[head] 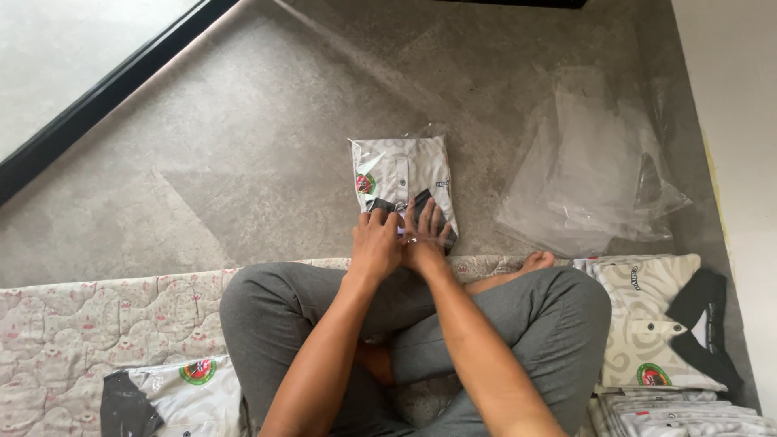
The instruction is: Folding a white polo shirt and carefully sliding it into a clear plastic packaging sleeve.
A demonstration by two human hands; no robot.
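Folded white shirt with a dark collar, inside its clear plastic bag (402, 182), lies on the grey floor (243, 162) straight ahead of my crossed legs, at twelve o'clock. The shirt looks fully inside the bag already; what I am busy with is the near end, where the bag's opening seems to be, so I judge the packing done and the closing of the flap still under way.

My left hand (377, 243) is curled, knuckles up, pinching at the bag's near edge; whether anything else is in it I cannot tell. My right hand (426, 236) touches the left one and lies flat with fingers spread, pressing the bag's lower part down.

At two o'clock a loose heap of empty clear plastic bags (595, 174) sits on the floor, well apart from the shirt. At four o'clock an unbagged folded white shirt with a black collar (651, 324) rests on top of a stack of more folded shirts (680, 414), which I take as work left. At seven o'clock, on the quilted floral mat (97, 324) I sit on, lies another bagged shirt (174, 396), apparently finished.
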